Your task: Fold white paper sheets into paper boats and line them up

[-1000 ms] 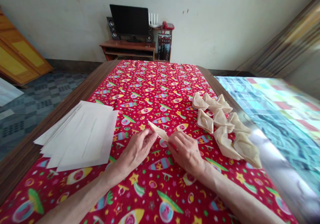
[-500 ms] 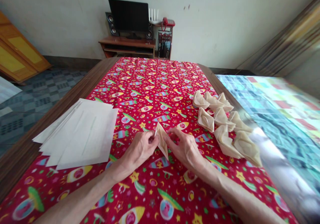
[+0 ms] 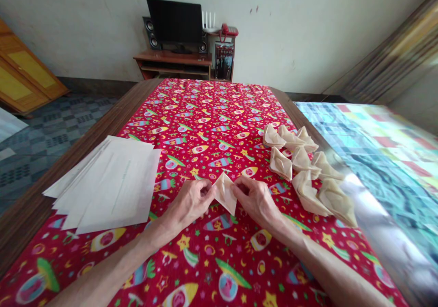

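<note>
A small folded paper, pale cream and diamond-shaped with a raised crease in its middle, is held just above the red patterned cloth. My left hand pinches its left corner, thumb and fingers closed. On the opposite side, my right hand grips the right corner between thumb and fingers. Several finished-looking folded paper pieces stand grouped to the right of my right hand. A fanned stack of flat white sheets lies to the left of my left hand.
The red cloth covers a dark wooden table. A bed-like surface with a blue checked cover adjoins it on the right. Against the far wall are a monitor, speakers and a red telephone. An orange cabinet stands at left.
The folded paper has been spread wider and now shows a broader diamond face. My hands have moved slightly apart, both still gripping it.
</note>
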A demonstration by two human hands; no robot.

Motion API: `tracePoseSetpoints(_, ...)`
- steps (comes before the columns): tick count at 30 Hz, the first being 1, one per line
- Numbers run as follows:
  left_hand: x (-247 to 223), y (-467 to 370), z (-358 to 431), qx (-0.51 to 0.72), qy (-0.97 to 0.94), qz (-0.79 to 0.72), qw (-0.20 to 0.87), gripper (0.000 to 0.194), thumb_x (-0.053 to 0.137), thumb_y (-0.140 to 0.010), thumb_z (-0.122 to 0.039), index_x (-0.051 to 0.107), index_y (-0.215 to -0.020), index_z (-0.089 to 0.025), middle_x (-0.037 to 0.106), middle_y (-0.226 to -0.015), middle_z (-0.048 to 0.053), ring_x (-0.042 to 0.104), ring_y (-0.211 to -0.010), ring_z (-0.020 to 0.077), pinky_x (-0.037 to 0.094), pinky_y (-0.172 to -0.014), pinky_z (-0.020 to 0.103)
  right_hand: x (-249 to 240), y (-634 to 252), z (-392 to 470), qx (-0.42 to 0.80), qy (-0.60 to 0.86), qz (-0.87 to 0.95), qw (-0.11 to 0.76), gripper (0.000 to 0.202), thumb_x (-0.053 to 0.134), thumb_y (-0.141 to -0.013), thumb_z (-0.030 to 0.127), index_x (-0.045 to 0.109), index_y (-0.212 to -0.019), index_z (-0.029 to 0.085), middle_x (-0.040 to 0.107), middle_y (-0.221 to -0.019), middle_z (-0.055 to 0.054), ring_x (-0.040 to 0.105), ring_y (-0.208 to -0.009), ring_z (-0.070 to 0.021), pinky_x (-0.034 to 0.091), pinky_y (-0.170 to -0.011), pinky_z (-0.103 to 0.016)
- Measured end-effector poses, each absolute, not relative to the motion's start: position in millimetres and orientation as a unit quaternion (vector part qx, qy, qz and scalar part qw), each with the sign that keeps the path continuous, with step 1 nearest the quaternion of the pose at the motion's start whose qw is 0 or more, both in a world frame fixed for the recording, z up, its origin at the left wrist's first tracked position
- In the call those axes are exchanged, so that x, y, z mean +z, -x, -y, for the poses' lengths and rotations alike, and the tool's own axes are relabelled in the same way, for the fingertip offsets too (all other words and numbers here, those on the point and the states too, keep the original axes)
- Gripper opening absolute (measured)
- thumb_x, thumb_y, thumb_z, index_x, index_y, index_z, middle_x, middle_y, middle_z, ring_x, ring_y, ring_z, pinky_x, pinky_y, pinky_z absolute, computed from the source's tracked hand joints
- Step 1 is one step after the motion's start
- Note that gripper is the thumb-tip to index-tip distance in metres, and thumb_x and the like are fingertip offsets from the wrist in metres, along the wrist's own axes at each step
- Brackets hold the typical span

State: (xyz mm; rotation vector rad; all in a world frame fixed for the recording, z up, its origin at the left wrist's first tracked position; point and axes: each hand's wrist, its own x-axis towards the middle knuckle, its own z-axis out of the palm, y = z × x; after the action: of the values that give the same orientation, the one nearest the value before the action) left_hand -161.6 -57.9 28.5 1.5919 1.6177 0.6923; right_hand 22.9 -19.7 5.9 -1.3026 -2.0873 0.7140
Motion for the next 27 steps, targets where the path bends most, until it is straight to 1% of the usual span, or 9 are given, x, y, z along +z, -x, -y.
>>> tracePoseSetpoints(4, 25.3, 159.0, 60.0, 0.271, -0.621, -0.612, 0.408, 0.035, 0.042, -0.086, -0.045, 0.054, -0.067, -0.017, 0.053, -0.042, -0.003, 0.052, -0.035, 0.0116, 0.036, -0.039, 0.019, 4.7, -30.0, 20.2, 0.241, 0.495, 0.788, 0.275, 0.021, 0.054, -0.085, 0.029, 0.056, -0.066, 0.02, 0.052, -0.052, 0.005, 0.046, -0.045, -0.0079, 0.031, -0.045, -0.019)
tracePoseSetpoints(6, 24.2, 156.0, 61.0, 0.278, -0.619, -0.613, 0.405, 0.035, 0.043, -0.085, -0.045, 0.053, -0.066, -0.018, 0.053, -0.043, -0.003, 0.051, -0.035, 0.0111, 0.037, -0.04, 0.019, 8.5, -35.2, 24.2, 0.206, 0.491, 0.8, 0.277, 0.015, 0.053, -0.086, 0.032, 0.059, -0.077, 0.021, 0.057, -0.056, 0.005, 0.05, -0.047, -0.0095, 0.035, -0.047, -0.02)
tracePoseSetpoints(8, 23.7, 152.9, 61.5, 0.284, -0.616, -0.625, 0.385, 0.035, 0.045, -0.084, -0.044, 0.052, -0.063, -0.018, 0.052, -0.042, -0.004, 0.05, -0.036, 0.0105, 0.035, -0.039, 0.019, 15.8, -39.5, 31.4, 0.154, 0.476, 0.813, 0.298, 0.016, 0.053, -0.088, 0.033, 0.059, -0.095, 0.02, 0.064, -0.071, 0.0, 0.058, -0.059, -0.0131, 0.042, -0.057, -0.023)
tracePoseSetpoints(10, 23.6, 150.7, 61.9, 0.287, -0.619, -0.638, 0.357, 0.035, 0.046, -0.083, -0.042, 0.05, -0.059, -0.018, 0.049, -0.041, -0.004, 0.047, -0.037, 0.0099, 0.031, -0.039, 0.019, 24.7, -41.5, 40.3, 0.091, 0.455, 0.827, 0.317, 0.018, 0.052, -0.089, 0.031, 0.057, -0.101, 0.019, 0.066, -0.086, -0.006, 0.062, -0.078, -0.0176, 0.045, -0.071, -0.027)
tracePoseSetpoints(13, 23.6, 149.2, 62.6, 0.28, -0.631, -0.645, 0.327, 0.036, 0.046, -0.083, -0.04, 0.048, -0.056, -0.018, 0.046, -0.042, -0.005, 0.045, -0.04, 0.0092, 0.028, -0.041, 0.019, 33.9, -39.1, 50.6, 0.042, 0.412, 0.853, 0.317, 0.011, 0.052, -0.09, 0.027, 0.06, -0.093, 0.019, 0.065, -0.079, -0.005, 0.061, -0.074, -0.0165, 0.044, -0.071, -0.027)
tracePoseSetpoints(16, 23.8, 147.3, 64.3, 0.274, -0.642, -0.647, 0.307, 0.037, 0.046, -0.083, -0.041, 0.045, -0.054, -0.017, 0.045, -0.045, -0.005, 0.044, -0.044, 0.0083, 0.028, -0.044, 0.019, 33.1, -34.0, 53.4, 0.065, 0.406, 0.862, 0.296, 0.014, 0.052, -0.09, 0.028, 0.063, -0.092, 0.019, 0.064, -0.071, -0.003, 0.058, -0.063, -0.0133, 0.041, -0.06, -0.024)
tracePoseSetpoints(19, 25.6, 144.0, 66.7, 0.276, -0.655, -0.642, 0.289, 0.039, 0.048, -0.082, -0.042, 0.042, -0.053, -0.017, 0.043, -0.047, -0.005, 0.041, -0.046, 0.0077, 0.028, -0.046, 0.02, 28.6, -31.7, 51.7, 0.091, 0.416, 0.856, 0.293, 0.017, 0.05, -0.091, 0.027, 0.064, -0.084, 0.019, 0.062, -0.067, -0.002, 0.056, -0.059, -0.0116, 0.038, -0.057, -0.023)
tracePoseSetpoints(23, 29.7, 142.6, 72.2, 0.281, -0.668, -0.608, 0.325, 0.042, 0.046, -0.084, -0.049, 0.046, -0.057, -0.018, 0.045, -0.047, -0.005, 0.042, -0.045, 0.0086, 0.031, -0.046, 0.02, 33.6, -36.3, 49.9, 0.129, 0.423, 0.843, 0.306, 0.021, 0.05, -0.09, 0.023, 0.063, -0.075, 0.018, 0.061, -0.064, -0.001, 0.054, -0.057, -0.0108, 0.037, -0.056, -0.022)
tracePoseSetpoints(27, 24.5, 148.4, 78.9, 0.286, -0.68, -0.573, 0.357, 0.042, 0.042, -0.088, -0.049, 0.048, -0.06, -0.019, 0.05, -0.048, -0.004, 0.047, -0.045, 0.0095, 0.036, -0.046, 0.019, 54.9, -61.5, 45.2, 0.14, 0.471, 0.8, 0.344, 0.021, 0.053, -0.088, 0.027, 0.066, -0.074, 0.02, 0.064, -0.065, 0.0, 0.055, -0.057, -0.0102, 0.039, -0.055, -0.022)
